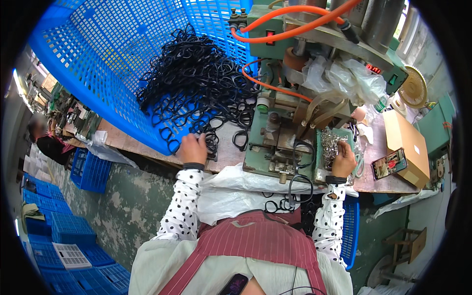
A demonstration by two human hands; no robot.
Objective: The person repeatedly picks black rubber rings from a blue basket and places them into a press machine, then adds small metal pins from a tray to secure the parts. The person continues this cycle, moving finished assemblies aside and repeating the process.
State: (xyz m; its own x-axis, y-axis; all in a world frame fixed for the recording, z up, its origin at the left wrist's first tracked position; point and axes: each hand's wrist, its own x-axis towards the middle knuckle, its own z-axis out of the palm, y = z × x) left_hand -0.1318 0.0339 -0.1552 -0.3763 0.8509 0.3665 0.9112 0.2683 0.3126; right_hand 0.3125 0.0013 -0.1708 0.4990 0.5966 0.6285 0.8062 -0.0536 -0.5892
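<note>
My left hand (192, 150) is at the front edge of the bench, its fingers curled beside loose black looped pieces (211, 142) that look like plastic scissor handles. Whether one is between those fingers is hidden. A large heap of the same pieces (196, 73) spills from a tilted blue basket (98, 88). My right hand (344, 160) is closed at the fingertips over a tray of small shiny metal parts (330, 145); what it pinches is too small to tell. Between my hands stands a green press (268, 155), with black loops (304, 157) hanging at its front right.
Orange hoses (295, 10) and clear plastic bags (339, 76) hang about the press. A phone (389, 163) leans on a cardboard box (405, 147) at the right. Stacked blue crates (73, 228) stand on the floor at left. Another person (46, 140) sits at the far left.
</note>
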